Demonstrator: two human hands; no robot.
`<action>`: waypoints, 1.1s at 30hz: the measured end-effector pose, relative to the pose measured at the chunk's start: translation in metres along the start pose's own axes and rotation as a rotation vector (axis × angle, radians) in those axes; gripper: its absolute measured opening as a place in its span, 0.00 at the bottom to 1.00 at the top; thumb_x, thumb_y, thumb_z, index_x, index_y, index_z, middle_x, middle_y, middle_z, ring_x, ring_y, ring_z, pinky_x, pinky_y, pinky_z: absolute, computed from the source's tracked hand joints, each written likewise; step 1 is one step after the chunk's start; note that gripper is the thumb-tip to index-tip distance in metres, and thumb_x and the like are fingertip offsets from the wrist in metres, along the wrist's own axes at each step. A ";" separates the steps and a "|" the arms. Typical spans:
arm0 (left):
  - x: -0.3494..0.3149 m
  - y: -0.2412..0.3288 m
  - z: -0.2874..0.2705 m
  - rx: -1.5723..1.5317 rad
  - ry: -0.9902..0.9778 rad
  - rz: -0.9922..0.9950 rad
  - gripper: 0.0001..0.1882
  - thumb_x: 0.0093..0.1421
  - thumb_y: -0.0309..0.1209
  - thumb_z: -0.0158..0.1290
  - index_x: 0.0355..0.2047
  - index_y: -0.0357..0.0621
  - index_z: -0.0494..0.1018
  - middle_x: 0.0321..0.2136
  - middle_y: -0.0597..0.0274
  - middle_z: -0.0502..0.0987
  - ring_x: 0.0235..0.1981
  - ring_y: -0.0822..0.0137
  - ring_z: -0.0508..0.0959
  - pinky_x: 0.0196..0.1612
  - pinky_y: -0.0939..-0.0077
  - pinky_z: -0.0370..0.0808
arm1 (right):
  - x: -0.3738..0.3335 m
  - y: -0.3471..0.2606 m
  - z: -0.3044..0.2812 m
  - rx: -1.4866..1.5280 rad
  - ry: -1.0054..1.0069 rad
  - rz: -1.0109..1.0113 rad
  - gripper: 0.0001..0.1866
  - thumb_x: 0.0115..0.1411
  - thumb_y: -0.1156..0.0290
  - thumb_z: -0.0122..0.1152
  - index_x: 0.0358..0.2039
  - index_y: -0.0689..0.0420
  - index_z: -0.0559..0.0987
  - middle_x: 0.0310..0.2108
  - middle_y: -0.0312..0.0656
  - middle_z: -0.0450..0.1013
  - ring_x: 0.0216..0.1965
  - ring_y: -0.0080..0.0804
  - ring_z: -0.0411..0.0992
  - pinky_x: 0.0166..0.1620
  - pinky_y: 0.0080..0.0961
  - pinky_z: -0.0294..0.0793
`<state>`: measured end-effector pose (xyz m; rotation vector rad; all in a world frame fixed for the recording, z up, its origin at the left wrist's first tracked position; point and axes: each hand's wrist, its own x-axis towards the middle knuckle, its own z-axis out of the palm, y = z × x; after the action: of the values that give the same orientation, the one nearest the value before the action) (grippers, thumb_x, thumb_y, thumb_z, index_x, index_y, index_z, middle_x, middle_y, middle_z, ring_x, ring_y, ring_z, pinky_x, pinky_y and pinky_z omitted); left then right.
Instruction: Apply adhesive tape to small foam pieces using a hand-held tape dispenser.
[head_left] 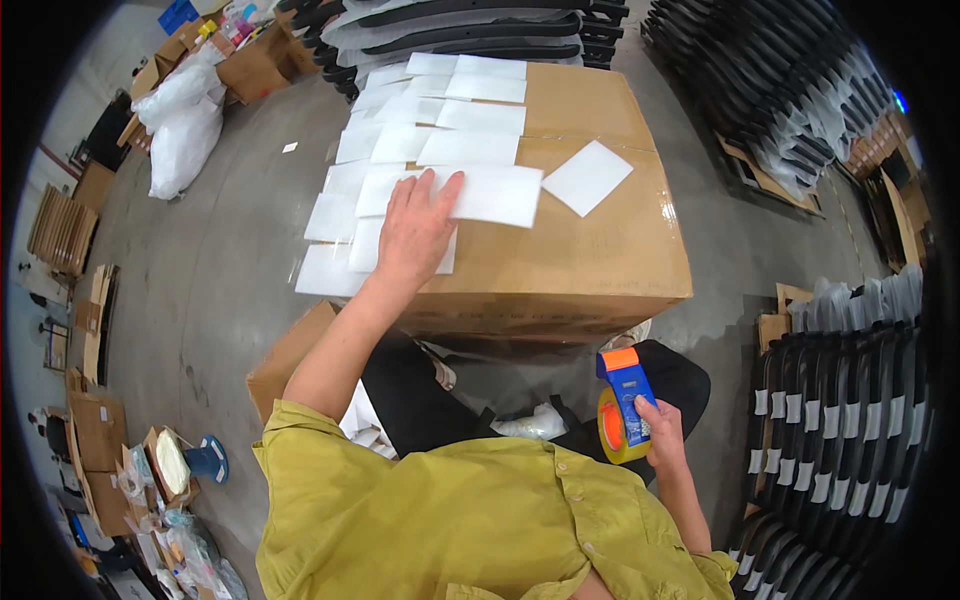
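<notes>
My left hand [415, 230] rests on a white foam sheet [497, 196], its fingers stretched out over the left part and pressing nothing between them. That sheet lies in overlapping rows of similar white foam sheets [472, 118] covering the left side of a large brown cardboard box [570, 250]. One separate foam sheet [588, 178] lies turned at an angle on the box's right half. Low by my right knee, my right hand [663, 432] grips a blue tape dispenser [629, 384] with an orange top and a yellow roll of tape.
Stacks of black curved parts in clear wrap stand behind the box [470, 35], at the far right [770, 90] and at the near right [840, 420]. White bags [185, 130] sit at the far left. An open carton [290, 360] with white sheets stands beside my left leg.
</notes>
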<state>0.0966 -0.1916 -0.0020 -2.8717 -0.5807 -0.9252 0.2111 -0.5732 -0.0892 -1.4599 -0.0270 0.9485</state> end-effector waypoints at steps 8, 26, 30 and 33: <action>0.005 -0.033 0.045 0.241 -0.292 -0.064 0.24 0.54 0.40 0.50 0.51 0.52 0.63 0.49 0.47 0.63 0.52 0.51 0.61 0.59 0.55 0.47 | 0.002 0.001 0.005 -0.041 -0.004 0.037 0.15 0.52 0.66 0.59 0.31 0.67 0.74 0.25 0.40 0.74 0.23 0.20 0.71 0.29 0.16 0.71; 0.033 0.007 0.041 0.015 -0.204 0.071 0.26 0.45 0.46 0.57 0.37 0.38 0.72 0.48 0.48 0.65 0.56 0.52 0.58 0.57 0.47 0.48 | -0.002 0.011 -0.008 0.005 0.034 0.081 0.17 0.49 0.64 0.63 0.27 0.68 0.75 0.24 0.41 0.73 0.23 0.22 0.70 0.29 0.20 0.70; 0.060 0.082 0.060 -0.368 -0.236 0.220 0.22 0.46 0.43 0.56 0.35 0.40 0.71 0.44 0.47 0.67 0.48 0.51 0.64 0.50 0.61 0.62 | -0.002 0.011 -0.009 -0.039 0.012 0.029 0.15 0.50 0.65 0.62 0.29 0.67 0.74 0.24 0.39 0.73 0.23 0.20 0.70 0.29 0.18 0.70; 0.074 0.106 0.085 -0.320 -0.149 0.278 0.20 0.45 0.42 0.57 0.34 0.41 0.71 0.39 0.48 0.68 0.43 0.51 0.67 0.46 0.62 0.65 | -0.008 -0.004 -0.005 -0.021 -0.030 -0.064 0.14 0.51 0.66 0.61 0.29 0.66 0.74 0.25 0.38 0.73 0.24 0.19 0.70 0.29 0.17 0.69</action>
<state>0.2387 -0.2504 -0.0233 -3.2096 -0.0336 -0.8305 0.2107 -0.5807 -0.0823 -1.4558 -0.1058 0.9204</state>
